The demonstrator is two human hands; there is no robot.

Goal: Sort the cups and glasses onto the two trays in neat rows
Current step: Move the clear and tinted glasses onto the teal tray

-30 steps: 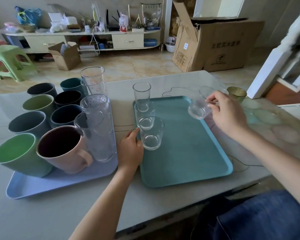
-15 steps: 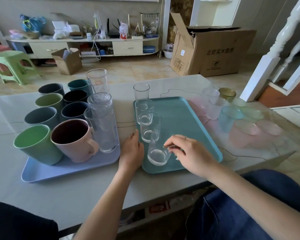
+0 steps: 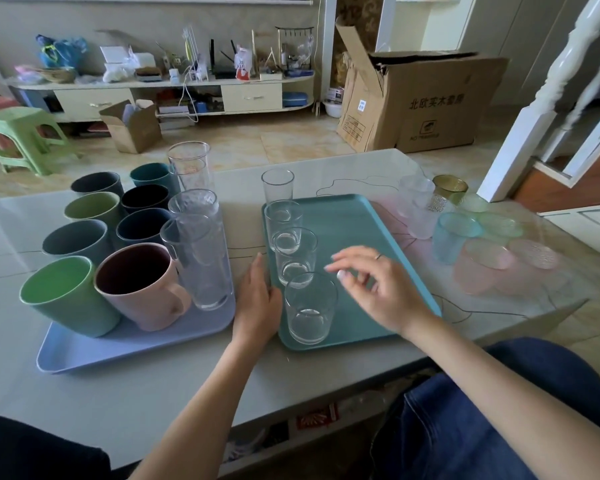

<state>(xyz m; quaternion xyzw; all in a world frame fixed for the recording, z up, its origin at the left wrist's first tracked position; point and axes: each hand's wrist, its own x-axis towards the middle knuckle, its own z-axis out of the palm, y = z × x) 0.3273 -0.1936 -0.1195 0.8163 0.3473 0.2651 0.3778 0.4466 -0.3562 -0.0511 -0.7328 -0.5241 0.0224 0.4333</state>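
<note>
A teal tray [image 3: 354,230] carries a row of three clear glasses along its left edge, the nearest being a short glass [image 3: 309,311]. Another clear glass [image 3: 278,185] stands on the table just behind the tray. My right hand [image 3: 378,289] hovers over the tray beside the nearest glass, fingers relaxed and holding nothing. My left hand [image 3: 257,299] rests flat against the teal tray's left rim. The lilac tray [image 3: 118,344] on the left holds several coloured cups, a pink mug [image 3: 142,282] and tall clear tumblers [image 3: 201,258].
Loose frosted, blue, green, pink and gold cups [image 3: 454,237] stand on the table to the right of the teal tray. The table's front edge runs just below the trays. A cardboard box [image 3: 423,102] and a green stool [image 3: 18,136] stand on the floor beyond.
My right hand carried a clear glass from the right, set it at the near end of the row on the teal tray, then let go and lifted away. My left hand stayed.
</note>
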